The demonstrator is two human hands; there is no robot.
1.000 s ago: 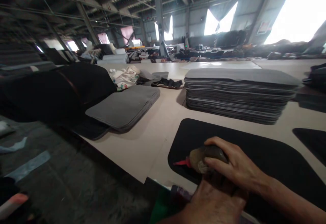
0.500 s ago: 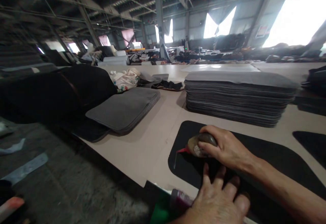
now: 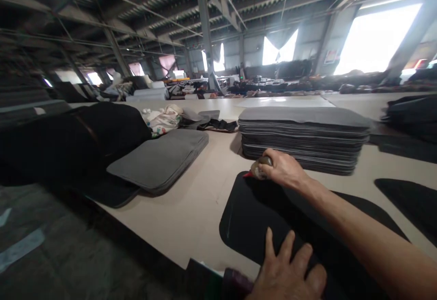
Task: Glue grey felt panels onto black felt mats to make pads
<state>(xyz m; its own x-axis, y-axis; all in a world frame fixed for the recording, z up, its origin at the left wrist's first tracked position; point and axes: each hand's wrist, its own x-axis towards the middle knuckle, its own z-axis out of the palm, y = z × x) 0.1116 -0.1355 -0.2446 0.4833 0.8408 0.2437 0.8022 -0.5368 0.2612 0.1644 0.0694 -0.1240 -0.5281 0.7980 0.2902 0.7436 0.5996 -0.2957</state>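
My right hand (image 3: pixel 285 168) is wrapped round a glue bottle (image 3: pixel 258 171) with a red nozzle, held tilted. Its tip is at the far left corner of a black rounded mat (image 3: pixel 246 213) lying on the table. A thin shiny line of glue (image 3: pixel 229 220) runs along the mat's left end. Nearer to me, my left hand (image 3: pixel 290 268) lies on the mat with its fingers spread, holding nothing.
Behind the mat stands a tall stack of grey mats (image 3: pixel 300 140). A lower stack (image 3: pixel 160 159) sits at the left, beside a big black roll (image 3: pixel 112 127). Another black mat (image 3: pixel 409 200) lies at the right. The pale table's (image 3: pixel 191 218) front edge drops to the floor.
My right hand has carried the bottle away from me, from the mat's left end to its far left corner. The view has shifted; my left hand stays on the mat.
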